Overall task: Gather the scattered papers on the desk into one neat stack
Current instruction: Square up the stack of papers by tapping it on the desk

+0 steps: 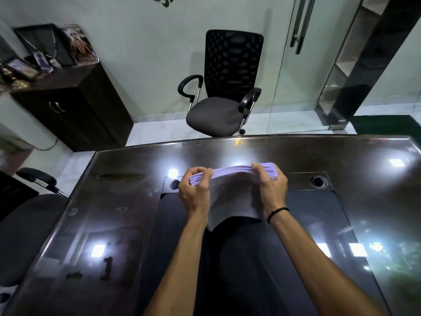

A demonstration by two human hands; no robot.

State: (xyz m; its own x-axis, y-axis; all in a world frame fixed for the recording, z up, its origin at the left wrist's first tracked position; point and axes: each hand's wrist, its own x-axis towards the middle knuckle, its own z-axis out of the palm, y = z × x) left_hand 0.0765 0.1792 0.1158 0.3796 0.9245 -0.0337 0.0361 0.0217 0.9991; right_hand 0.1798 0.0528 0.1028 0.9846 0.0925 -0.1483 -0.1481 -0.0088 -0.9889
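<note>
A stack of papers [233,192] stands on edge above the middle of the dark glossy desk [118,201], its top edges showing pale lilac and its near face grey. My left hand [193,192] grips the stack's left end, fingers curled over the top edge. My right hand [272,185] grips the right end the same way, with a black band on that wrist. The lower corner of the stack hangs toward me, above the dark inset pad. No loose sheets show elsewhere on the desk.
Two round cable holes [317,181] sit in the desk behind the stack. A black mesh office chair [225,87] stands beyond the far edge, another chair [29,215] at the left. A dark cabinet [75,103] with framed pictures is at back left, a glass door [300,65] at back right.
</note>
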